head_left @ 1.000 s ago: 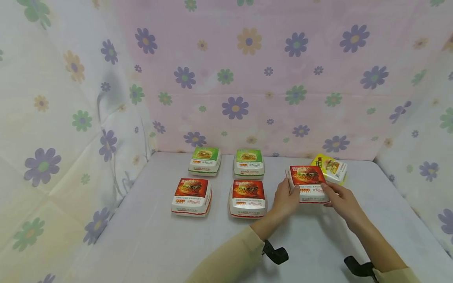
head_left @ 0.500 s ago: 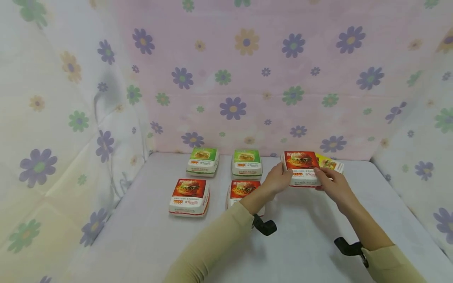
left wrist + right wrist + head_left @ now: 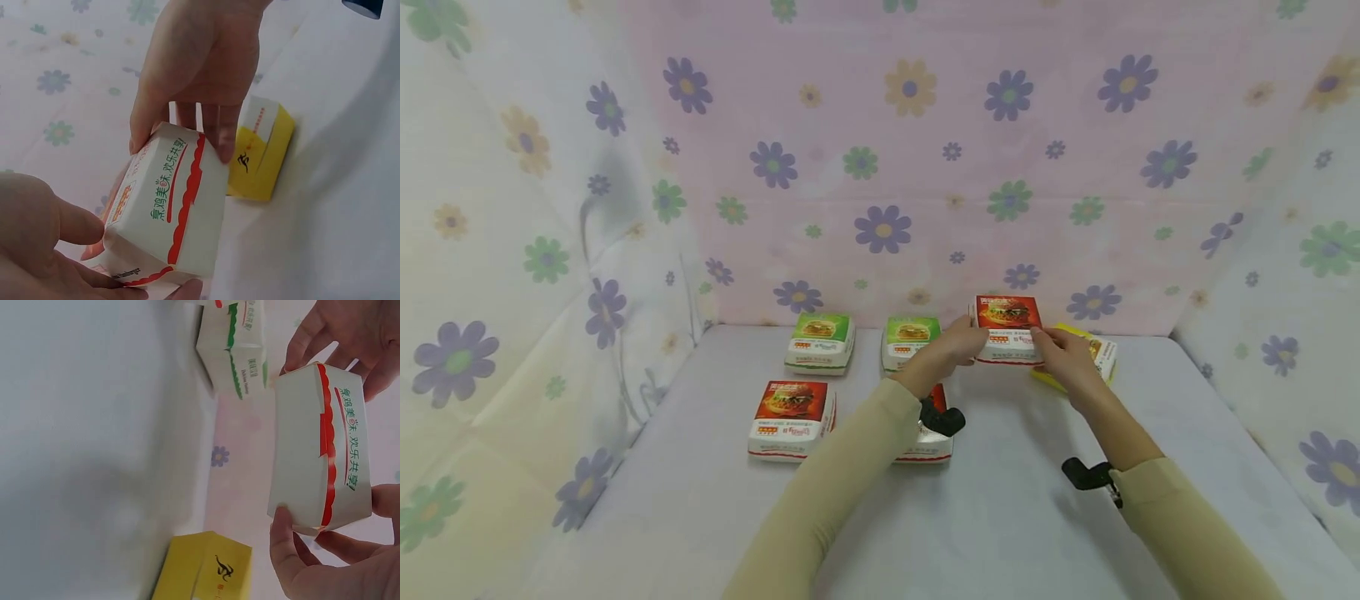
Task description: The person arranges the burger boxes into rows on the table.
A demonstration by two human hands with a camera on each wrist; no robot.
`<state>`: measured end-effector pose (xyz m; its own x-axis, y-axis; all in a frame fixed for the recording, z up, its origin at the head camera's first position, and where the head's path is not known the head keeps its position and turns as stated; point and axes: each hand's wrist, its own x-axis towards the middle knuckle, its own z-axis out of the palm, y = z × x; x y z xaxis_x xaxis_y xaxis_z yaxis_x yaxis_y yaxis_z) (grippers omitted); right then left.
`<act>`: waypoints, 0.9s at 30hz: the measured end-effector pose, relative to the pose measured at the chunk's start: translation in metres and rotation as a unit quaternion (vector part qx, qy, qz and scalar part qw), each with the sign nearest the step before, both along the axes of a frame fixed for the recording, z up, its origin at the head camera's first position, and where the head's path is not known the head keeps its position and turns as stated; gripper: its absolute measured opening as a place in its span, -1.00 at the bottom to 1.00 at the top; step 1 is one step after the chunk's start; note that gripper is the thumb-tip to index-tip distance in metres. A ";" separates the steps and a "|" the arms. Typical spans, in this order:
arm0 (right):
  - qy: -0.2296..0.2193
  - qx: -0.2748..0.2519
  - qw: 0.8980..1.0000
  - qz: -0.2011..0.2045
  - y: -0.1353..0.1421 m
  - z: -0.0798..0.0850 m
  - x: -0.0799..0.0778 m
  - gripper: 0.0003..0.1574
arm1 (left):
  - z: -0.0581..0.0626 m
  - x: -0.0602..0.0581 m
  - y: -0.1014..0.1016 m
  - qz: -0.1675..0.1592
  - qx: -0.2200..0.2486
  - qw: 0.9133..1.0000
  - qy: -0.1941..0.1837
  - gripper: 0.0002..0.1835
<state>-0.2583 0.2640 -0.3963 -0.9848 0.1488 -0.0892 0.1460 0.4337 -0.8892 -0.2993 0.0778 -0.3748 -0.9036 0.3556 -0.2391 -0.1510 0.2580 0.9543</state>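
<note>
Both hands grip a red-and-white burger box [image 3: 1009, 333], raised above the table toward the floral back cloth. The left hand [image 3: 951, 346] holds its left side, and the right hand [image 3: 1067, 360] holds the right, thumb near the front corner. In the left wrist view, the left-hand fingers [image 3: 81, 222] curl round one end of the box, with the right hand [image 3: 200, 56] at the other. The right wrist view shows the box's pale underside [image 3: 300, 450]. A yellow box [image 3: 1105, 354] sits just right of the held box, partly behind the right hand.
Two green-and-white burger boxes, left [image 3: 820, 342] and right [image 3: 912, 329], stand at the back. In front are a red burger box [image 3: 790, 412] and another [image 3: 925, 450] mostly covered by the left forearm. Flowered cloth [image 3: 880, 150] surrounds the white table [image 3: 1000, 500].
Both hands have carried the red burger box farther back and a little left. The left forearm now covers most of the front middle box, and more of the yellow box shows.
</note>
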 end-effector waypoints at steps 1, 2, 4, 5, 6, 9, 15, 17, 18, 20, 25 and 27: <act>0.000 0.003 1.000 -0.001 0.000 -0.001 -0.003 -0.06 | -0.001 -0.002 0.001 0.004 0.005 1.000 -0.007 -0.60; 0.000 0.004 1.000 -0.004 0.000 -0.003 -0.006 -0.07 | -0.002 -0.004 0.002 0.007 0.008 1.000 -0.013 -0.60; 0.000 0.003 1.000 -0.012 0.000 -0.007 -0.010 -0.09 | -0.004 -0.008 0.006 0.018 0.012 0.999 -0.026 -0.58; -0.001 0.001 1.000 -0.014 0.000 -0.009 -0.012 -0.09 | -0.005 -0.010 0.007 0.024 0.012 0.999 -0.031 -0.55; -0.002 -0.001 1.000 -0.016 0.000 -0.011 -0.013 -0.10 | -0.007 -0.011 0.009 0.031 0.011 0.999 -0.037 -0.53; -0.010 -0.005 1.000 -0.028 -0.001 -0.018 -0.018 -0.13 | -0.009 -0.015 0.013 0.053 0.003 0.997 -0.049 -0.46; -0.017 0.010 0.999 -0.048 -0.003 -0.025 -0.022 -0.12 | -0.017 -0.024 0.016 0.074 -0.015 0.996 -0.044 -0.53; -0.018 0.012 0.999 -0.048 -0.004 -0.026 -0.023 -0.12 | -0.019 -0.027 0.016 0.079 -0.017 0.996 -0.042 -0.56; -0.017 0.014 0.999 -0.047 -0.004 -0.026 -0.024 -0.11 | -0.020 -0.028 0.017 0.080 -0.017 0.996 -0.042 -0.57; -0.012 0.019 0.999 -0.047 -0.004 -0.027 -0.024 -0.12 | -0.022 -0.030 0.018 0.086 -0.013 0.995 -0.046 -0.59; 0.011 0.031 0.998 -0.052 -0.004 -0.030 -0.027 -0.15 | -0.027 -0.032 0.022 0.091 0.000 0.994 -0.052 -0.58; 0.016 0.039 0.998 -0.055 -0.004 -0.032 -0.029 -0.15 | -0.029 -0.034 0.023 0.093 0.001 0.994 -0.055 -0.57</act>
